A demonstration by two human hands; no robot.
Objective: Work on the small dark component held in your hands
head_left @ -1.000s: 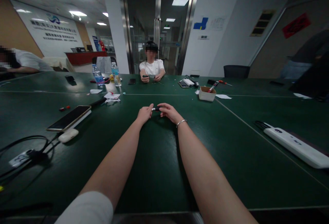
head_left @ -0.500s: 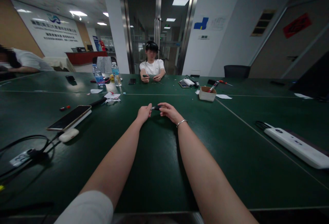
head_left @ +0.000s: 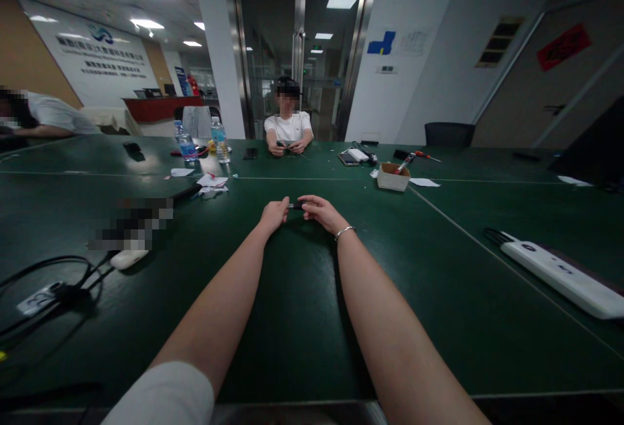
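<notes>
Left hand (head_left: 273, 215) and right hand (head_left: 319, 212) each pinch one end of small dark part (head_left: 295, 205), just above table (head_left: 292, 321) | probably light, stiff, easily dropped; best held by its ends, fingertips only

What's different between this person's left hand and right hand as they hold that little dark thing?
The right hand has a thin bracelet at its wrist; the left hand has a bare wrist. The left arm ends in a white sleeve; the right arm shows bare throughout. Both hands pinch the small dark object between them, over the green table.
</notes>
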